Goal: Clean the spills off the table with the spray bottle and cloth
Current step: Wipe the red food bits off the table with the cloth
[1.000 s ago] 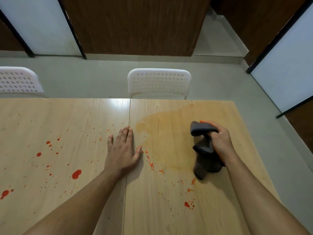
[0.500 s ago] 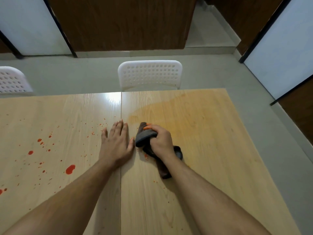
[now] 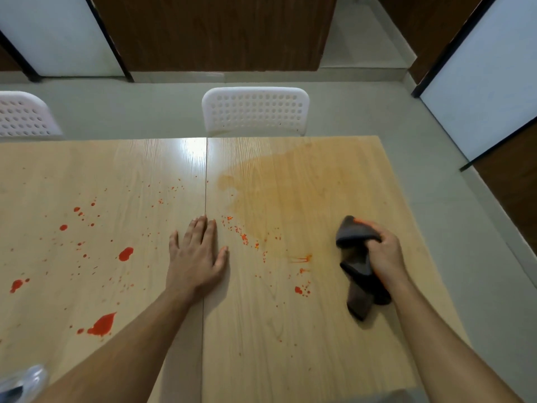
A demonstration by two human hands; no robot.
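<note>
A light wooden table (image 3: 290,344) carries red spills: big drops on its left half (image 3: 101,324) and small specks near the middle seam (image 3: 244,237). An orange wet smear (image 3: 284,196) covers the far right part. My right hand (image 3: 383,254) grips a bunched dark grey cloth (image 3: 360,271) and presses it on the right side of the table. My left hand (image 3: 197,254) lies flat, fingers spread, on the seam between the two tabletops. A clear plastic object, maybe the spray bottle (image 3: 23,382), shows blurred at the bottom left corner.
Two white perforated chairs stand behind the far edge, one at the middle (image 3: 255,112) and one at the left (image 3: 23,114). The table's right edge runs close to my right arm, with grey floor (image 3: 465,228) beyond it.
My right hand swept the cloth from the seam beside my left hand back out to the right side of the table. My left hand stayed flat in place.
</note>
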